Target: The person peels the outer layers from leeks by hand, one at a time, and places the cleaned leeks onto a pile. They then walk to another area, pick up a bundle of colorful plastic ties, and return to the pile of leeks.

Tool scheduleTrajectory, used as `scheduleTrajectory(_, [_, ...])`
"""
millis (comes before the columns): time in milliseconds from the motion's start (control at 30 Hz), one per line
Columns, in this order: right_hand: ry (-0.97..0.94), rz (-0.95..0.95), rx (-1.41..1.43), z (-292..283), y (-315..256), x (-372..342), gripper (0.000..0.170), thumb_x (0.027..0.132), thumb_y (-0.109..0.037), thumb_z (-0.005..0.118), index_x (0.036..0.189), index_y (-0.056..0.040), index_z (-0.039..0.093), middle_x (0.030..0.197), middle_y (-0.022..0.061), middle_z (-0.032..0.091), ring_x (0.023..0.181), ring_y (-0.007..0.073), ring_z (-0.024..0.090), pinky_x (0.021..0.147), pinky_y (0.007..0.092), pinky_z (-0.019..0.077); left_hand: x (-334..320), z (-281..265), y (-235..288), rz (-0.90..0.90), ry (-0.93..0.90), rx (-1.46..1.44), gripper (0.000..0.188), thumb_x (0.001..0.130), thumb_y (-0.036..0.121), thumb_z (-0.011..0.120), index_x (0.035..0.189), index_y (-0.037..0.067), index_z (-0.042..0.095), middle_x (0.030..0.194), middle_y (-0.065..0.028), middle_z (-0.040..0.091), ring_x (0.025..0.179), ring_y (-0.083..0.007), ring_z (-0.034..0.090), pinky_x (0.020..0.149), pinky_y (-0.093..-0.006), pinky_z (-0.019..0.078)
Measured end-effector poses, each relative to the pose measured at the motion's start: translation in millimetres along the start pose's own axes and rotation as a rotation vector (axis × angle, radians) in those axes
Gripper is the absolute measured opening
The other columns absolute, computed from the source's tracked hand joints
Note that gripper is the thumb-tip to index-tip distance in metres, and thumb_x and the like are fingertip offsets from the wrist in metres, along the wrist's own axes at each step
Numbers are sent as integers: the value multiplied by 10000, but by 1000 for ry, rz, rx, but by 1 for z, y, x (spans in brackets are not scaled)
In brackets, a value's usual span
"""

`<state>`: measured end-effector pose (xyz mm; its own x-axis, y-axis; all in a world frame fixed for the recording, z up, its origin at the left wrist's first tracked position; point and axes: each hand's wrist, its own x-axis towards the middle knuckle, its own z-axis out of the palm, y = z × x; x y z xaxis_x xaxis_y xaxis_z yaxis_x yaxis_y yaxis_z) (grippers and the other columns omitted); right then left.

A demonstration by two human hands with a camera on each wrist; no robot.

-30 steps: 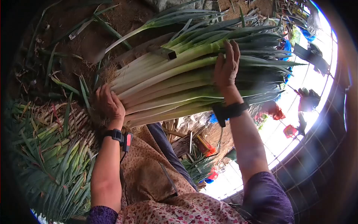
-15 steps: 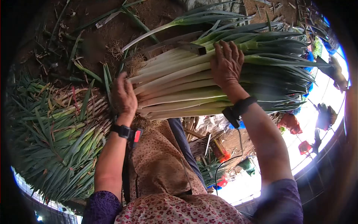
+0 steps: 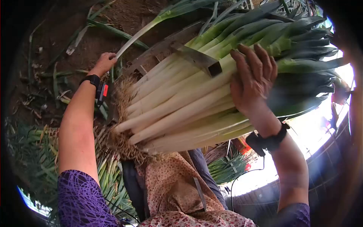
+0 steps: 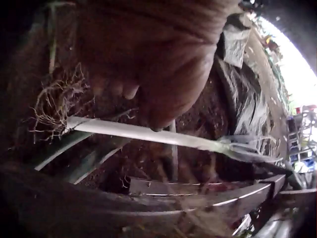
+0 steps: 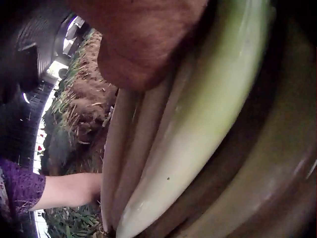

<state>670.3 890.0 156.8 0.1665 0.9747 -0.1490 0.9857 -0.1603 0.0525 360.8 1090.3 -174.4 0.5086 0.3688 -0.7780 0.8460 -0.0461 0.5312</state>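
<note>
At the upper edge of the head view, a single long leek with a white stalk and dark green leaves (image 3: 154, 23), slanting across brown soil (image 3: 130, 15), beyond the large bundle. At its root end, the left hand (image 3: 103, 64). In the left wrist view, seen with fingers curled just above the white stalk, thumb tip overlapping it, tangle of thin roots (image 4: 57, 111) sticking out past the end. Cannot tell whether pinching or only touching with that grip.

Nearer the body, a thick bundle of white-stalked leeks (image 3: 185, 100), roots to the left, dark green tops to the right. On top of it, resting flat with fingers spread across the stalks, the right hand (image 3: 254, 77); a wide grip, curled round no one stalk. Against the bundle's far side, with its hollow end over the stalks, a grey square metal tube (image 3: 196, 60).

To the lower left, a heap of thinner green-leaved stalks (image 3: 36, 159). Below the bundle, a tan and pink flower-printed apron (image 3: 177, 181), between sleeves in patterned purple cloth (image 3: 83, 196).
</note>
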Motion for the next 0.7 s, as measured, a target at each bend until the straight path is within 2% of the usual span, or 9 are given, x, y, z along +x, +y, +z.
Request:
scheduleTrajectory(100, [-22, 11, -35, 1, 5, 2, 414, 688, -217, 554, 1097, -165, 593, 1207, 29, 498, 1176, 291, 395, 997, 460, 215, 34, 34, -22, -75, -39, 326, 396, 776, 285, 566, 1154, 166, 577, 1334, -183, 379, 1260, -326, 326, 992, -417, 327])
scheduleTrajectory(133, [-21, 7, -54, 2, 7, 1, 408, 690, -217, 545, 1091, -162, 597, 1200, 31, 505, 1173, 291, 400, 998, 455, 214, 54, 43, -44, -18, -66, 442, 389, 777, 292, 561, 1162, 241, 571, 1380, -153, 320, 1254, -341, 332, 985, -450, 326])
scheduleTrajectory(267, [-2, -22, -68, 2, 12, 0, 399, 694, -221, 519, 1078, -153, 606, 1173, 41, 528, 1166, 292, 413, 1000, 443, 217, 26, 22, -3, -7, -212, 631, 423, 810, 297, 524, 1229, 248, 513, 1324, -110, 381, 1214, -306, 383, 965, -506, 284])
scheduleTrajectory(367, [8, -23, -27, 2, 13, 0, 405, 692, -214, 524, 1085, -150, 602, 1177, 46, 525, 1168, 295, 412, 1002, 451, 216, 20, 31, -15, 37, -150, 501, 437, 818, 277, 516, 1250, 220, 492, 1271, -92, 427, 1180, -291, 414, 967, -496, 263])
scheduleTrajectory(467, [-23, -6, -10, -4, 12, -1, 411, 687, -200, 538, 1090, -153, 597, 1192, 44, 512, 1172, 295, 406, 1002, 465, 216, 27, 15, -8, 86, -198, 217, 428, 812, 270, 544, 1225, 163, 503, 1173, -110, 481, 1084, -288, 480, 914, -413, 358])
scheduleTrajectory(500, [-34, -4, 4, -6, 9, 1, 413, 684, -195, 543, 1092, -156, 595, 1198, 42, 507, 1174, 294, 403, 1001, 470, 217, 17, 1, 2, 107, -206, 92, 424, 807, 270, 554, 1213, 155, 509, 1139, -115, 499, 1058, -289, 496, 900, -398, 377])
scheduleTrajectory(533, [-30, -5, 3, -6, 8, 4, 417, 681, -193, 551, 1094, -161, 593, 1201, 38, 501, 1177, 291, 398, 1000, 474, 218, 4, -7, 13, 106, -107, 59, 421, 793, 241, 580, 1195, 142, 501, 1038, -137, 536, 967, -288, 529, 858, -371, 411])
scheduleTrajectory(633, [-10, 13, 1, -6, 5, -2, 428, 673, -196, 570, 1100, -174, 585, 1208, 28, 488, 1185, 281, 384, 1001, 484, 222, -12, -28, 25, 200, 46, -13, 438, 778, 184, 594, 1196, 132, 478, 982, -142, 544, 910, -266, 536, 842, -358, 415])
scheduleTrajectory(700, [40, 7, 8, -2, 8, -2, 433, 669, -206, 579, 1102, -180, 581, 1209, 23, 483, 1191, 274, 374, 1004, 485, 222, -45, -47, 62, 135, 22, -152, 420, 815, 183, 576, 1209, 106, 455, 953, -109, 542, 850, -212, 510, 783, -340, 424])
